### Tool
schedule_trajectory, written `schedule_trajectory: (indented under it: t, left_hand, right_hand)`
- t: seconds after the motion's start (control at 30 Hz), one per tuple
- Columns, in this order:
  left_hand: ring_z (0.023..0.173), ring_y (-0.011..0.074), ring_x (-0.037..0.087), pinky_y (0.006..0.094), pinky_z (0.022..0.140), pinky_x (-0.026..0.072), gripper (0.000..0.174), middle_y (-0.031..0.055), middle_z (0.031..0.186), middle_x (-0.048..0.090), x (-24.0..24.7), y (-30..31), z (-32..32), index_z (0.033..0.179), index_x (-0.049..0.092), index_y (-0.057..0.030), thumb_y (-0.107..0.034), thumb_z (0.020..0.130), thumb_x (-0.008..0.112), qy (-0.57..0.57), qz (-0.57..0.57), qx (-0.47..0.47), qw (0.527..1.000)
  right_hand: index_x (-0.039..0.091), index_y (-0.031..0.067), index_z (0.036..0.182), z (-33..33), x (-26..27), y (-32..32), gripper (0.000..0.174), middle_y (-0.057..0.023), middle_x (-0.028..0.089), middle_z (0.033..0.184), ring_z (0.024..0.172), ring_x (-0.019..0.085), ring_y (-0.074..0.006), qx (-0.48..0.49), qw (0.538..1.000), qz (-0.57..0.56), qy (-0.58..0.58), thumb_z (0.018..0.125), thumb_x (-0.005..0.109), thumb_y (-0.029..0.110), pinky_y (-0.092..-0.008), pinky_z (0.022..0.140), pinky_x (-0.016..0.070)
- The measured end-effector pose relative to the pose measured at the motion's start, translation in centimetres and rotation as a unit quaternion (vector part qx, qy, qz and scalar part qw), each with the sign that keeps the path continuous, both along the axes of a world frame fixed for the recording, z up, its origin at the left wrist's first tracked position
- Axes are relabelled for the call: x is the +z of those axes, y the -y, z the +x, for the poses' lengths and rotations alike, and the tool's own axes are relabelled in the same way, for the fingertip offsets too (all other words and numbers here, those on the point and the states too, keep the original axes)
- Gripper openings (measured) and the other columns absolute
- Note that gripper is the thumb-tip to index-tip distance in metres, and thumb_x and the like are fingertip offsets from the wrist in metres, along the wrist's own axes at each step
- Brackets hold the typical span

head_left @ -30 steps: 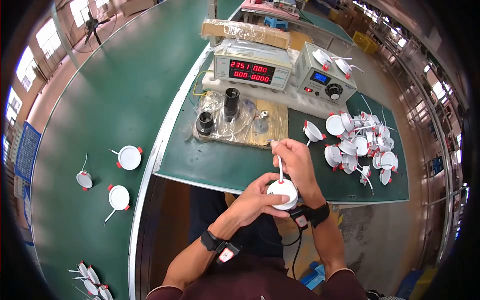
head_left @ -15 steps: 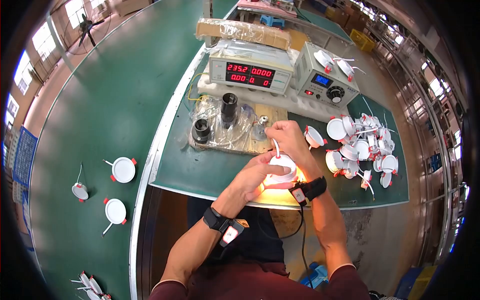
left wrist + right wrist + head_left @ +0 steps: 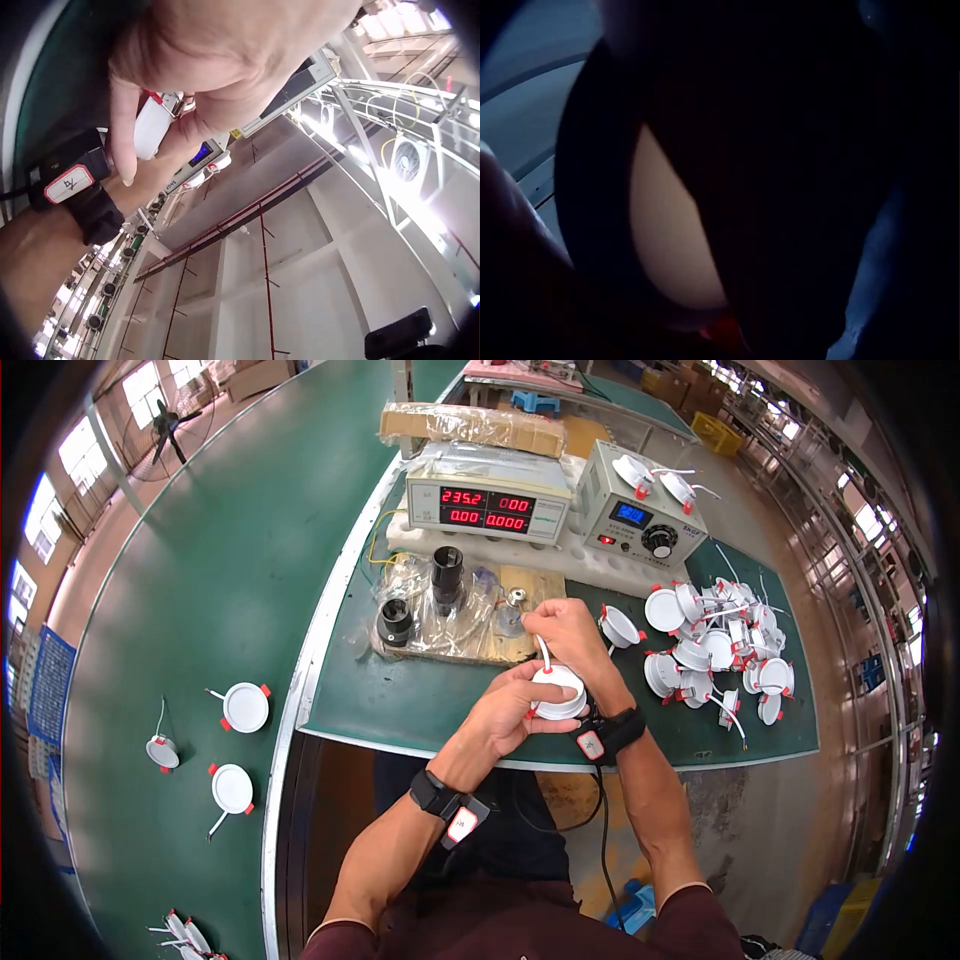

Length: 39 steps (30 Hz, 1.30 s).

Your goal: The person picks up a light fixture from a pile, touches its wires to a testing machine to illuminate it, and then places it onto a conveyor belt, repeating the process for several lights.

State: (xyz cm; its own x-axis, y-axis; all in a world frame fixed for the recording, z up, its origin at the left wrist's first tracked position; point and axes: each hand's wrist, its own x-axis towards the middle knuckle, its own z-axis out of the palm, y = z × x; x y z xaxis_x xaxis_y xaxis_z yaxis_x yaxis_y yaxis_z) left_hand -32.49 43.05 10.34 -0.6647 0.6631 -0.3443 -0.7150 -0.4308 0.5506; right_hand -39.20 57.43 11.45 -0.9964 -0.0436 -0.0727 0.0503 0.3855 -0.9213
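My left hand [image 3: 505, 712] grips a round white LED downlight [image 3: 562, 703] by its rim, over the front part of the bench. In the left wrist view the fingers curl round the downlight [image 3: 152, 129]. A short white cable [image 3: 544, 652] rises from its back to my right hand [image 3: 572, 640], which pinches the cable's end beside the wooden board [image 3: 530, 582]. The wire tips are hidden by the fingers. No glow shows from the lamp. The right wrist view is very dark, with a pale disc face [image 3: 671, 232] in it.
Two black sockets, the nearer one [image 3: 396, 622] shorter, stand on the plastic-wrapped board. Behind are a red-digit meter [image 3: 428, 510] and a grey dial box [image 3: 645, 535]. Piled downlights [image 3: 718, 650] lie right. More, including one downlight [image 3: 246, 707], lie on the left green surface [image 3: 200, 620].
Both hands moved forward with the downlight, bringing the cable's end to the board. The lamp glowed brightly half a second ago; now the glow is gone.
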Motion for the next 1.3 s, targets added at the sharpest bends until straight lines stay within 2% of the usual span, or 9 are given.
schedule_trajectory:
  t: [0.3,0.57,0.67,0.77,1.13,1.17,1.23,1.27,1.3]
  left_hand:
    - [0.1,0.0293,0.073,0.0361,0.08,0.0655,0.036,0.013,0.112,0.07,0.4,-0.2,0.2,0.124,0.059,-0.0046,0.001,0.09,0.069,-0.009,-0.026,0.002,1.0]
    - [0.102,0.0271,0.072,0.0366,0.085,0.0638,0.038,0.012,0.115,0.069,1.0,0.6,0.9,0.125,0.055,-0.0054,0.0,0.091,0.069,-0.01,0.001,0.011,1.0]
    - [0.103,0.0254,0.071,0.0362,0.088,0.0629,0.038,0.0111,0.116,0.069,0.9,0.7,0.9,0.125,0.055,-0.005,0.001,0.09,0.069,-0.01,0.022,0.017,1.0]
    - [0.103,0.0239,0.071,0.036,0.089,0.0624,0.038,0.0105,0.116,0.068,0.2,0.6,0.5,0.124,0.055,-0.0046,0.001,0.09,0.069,-0.014,0.064,0.008,0.998]
    - [0.101,0.0245,0.071,0.0365,0.09,0.0617,0.037,0.0107,0.113,0.069,-0.6,0.4,0.1,0.121,0.058,-0.0041,0.002,0.087,0.071,-0.014,0.083,0.016,0.996]
    - [0.101,0.0248,0.071,0.0371,0.088,0.0622,0.038,0.0109,0.113,0.069,-1.1,-0.2,0.0,0.121,0.058,-0.0036,0.002,0.086,0.072,-0.025,0.081,0.009,0.996]
    - [0.1,0.0254,0.071,0.0383,0.084,0.0634,0.039,0.0112,0.113,0.069,-2.2,-0.3,-0.3,0.12,0.059,-0.0026,0.002,0.084,0.074,-0.05,0.055,0.027,0.997]
    - [0.099,0.0251,0.071,0.039,0.079,0.0643,0.04,0.0113,0.112,0.069,-2.1,0.1,0.1,0.12,0.059,-0.0013,0.0,0.083,0.074,-0.047,0.039,0.04,0.997]
    - [0.099,0.0247,0.07,0.0397,0.074,0.0652,0.04,0.0113,0.111,0.068,-1.6,0.6,0.5,0.12,0.059,0.0,-0.002,0.083,0.075,-0.045,0.021,0.062,0.997]
  right_hand:
    - [0.067,-0.0023,0.079,-0.1,0.0,-0.3,0.023,-0.002,0.061,0.062,0.054,0.054,-0.0078,0.001,1.0,0.007,0.015,0.087,0.069,0.019,-0.0264,0.048,0.0408]
    - [0.067,-0.003,0.08,0.2,0.4,0.4,0.024,-0.0016,0.059,0.062,0.055,0.053,-0.0075,0.014,0.998,0.051,-0.027,0.087,0.068,0.02,-0.0272,0.049,0.0417]
    - [0.067,-0.0034,0.079,0.3,1.4,0.8,0.024,-0.0017,0.059,0.062,0.055,0.052,-0.0075,0.007,0.999,0.049,-0.003,0.087,0.068,0.02,-0.0274,0.049,0.0418]
    - [0.067,-0.0069,0.078,0.3,1.6,0.9,0.026,-0.0079,0.063,0.06,0.054,0.058,-0.0121,-0.001,0.998,0.057,-0.012,0.081,0.069,0.019,-0.0314,0.051,0.0466]
    - [0.068,-0.0058,0.076,-0.1,1.0,0.6,0.027,-0.0082,0.061,0.058,0.056,0.056,-0.0121,-0.004,0.997,0.069,-0.026,0.08,0.07,0.021,-0.0323,0.052,0.0454]
    - [0.068,-0.0056,0.076,-0.1,0.8,0.6,0.027,-0.0084,0.061,0.058,0.056,0.056,-0.0123,-0.003,0.997,0.073,-0.029,0.081,0.07,0.021,-0.0327,0.053,0.0458]
    - [0.068,-0.0042,0.075,-0.9,-0.6,-0.5,0.028,-0.0076,0.06,0.059,0.058,0.055,-0.0122,0.057,0.985,0.081,-0.144,0.082,0.069,0.023,-0.0348,0.055,0.0458]
    - [0.068,-0.0034,0.075,-1.5,-1.1,-0.5,0.029,-0.0063,0.056,0.058,0.059,0.053,-0.0115,0.064,0.975,0.15,-0.154,0.082,0.068,0.024,-0.0367,0.055,0.0436]
    - [0.068,-0.0022,0.074,-1.5,-0.9,0.1,0.032,-0.0035,0.054,0.057,0.057,0.049,-0.01,0.06,0.982,0.117,-0.135,0.085,0.069,0.028,-0.0356,0.052,0.0382]
